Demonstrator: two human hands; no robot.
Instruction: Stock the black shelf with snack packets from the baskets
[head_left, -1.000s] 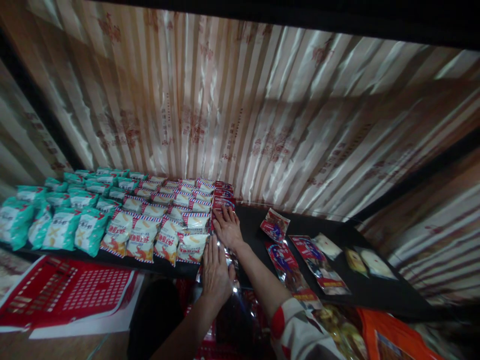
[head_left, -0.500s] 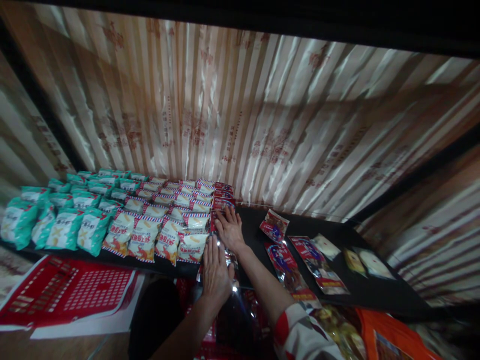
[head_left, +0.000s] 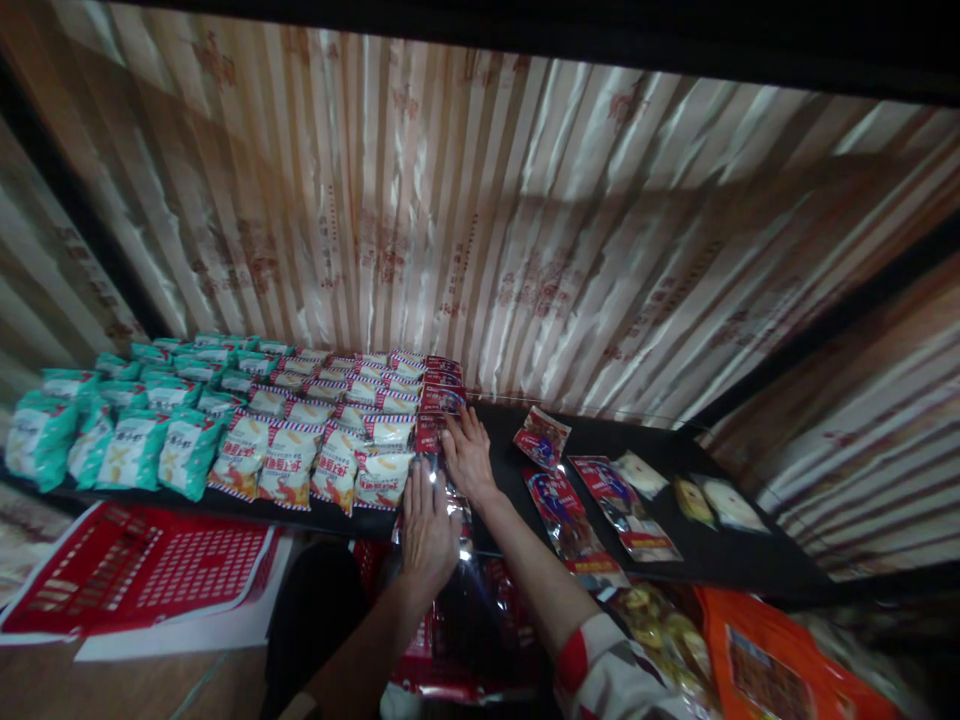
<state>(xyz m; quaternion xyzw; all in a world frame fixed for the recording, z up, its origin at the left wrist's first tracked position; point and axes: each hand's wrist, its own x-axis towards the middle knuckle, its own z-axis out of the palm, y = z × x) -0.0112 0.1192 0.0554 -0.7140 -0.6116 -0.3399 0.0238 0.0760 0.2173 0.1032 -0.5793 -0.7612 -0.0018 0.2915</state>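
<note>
My left hand (head_left: 430, 530) lies with fingers stretched forward on the front of a row of dark red snack packets (head_left: 442, 398). Beside it and farther back, my right hand (head_left: 469, 460) rests along the right side of the same row, fingers extended. Both hands are open, and neither grips a packet. The packets under my palms are partly hidden. Immediately left of the row stand white snack bags (head_left: 382, 480) with red and blue striped edges, several deep.
Teal snack bags (head_left: 131, 450) fill the left end of the black shelf (head_left: 495, 425). Flat red packets (head_left: 562, 515) and small pale packs (head_left: 731, 503) lie to the right. Below are a red basket (head_left: 195, 565) and an orange bag (head_left: 780, 660). A striped curtain (head_left: 420, 200) hangs behind.
My right hand has slid slightly back toward me and to the right edge of the red row, uncovering more packets. My left hand stays at the front. The view has shifted a little.
</note>
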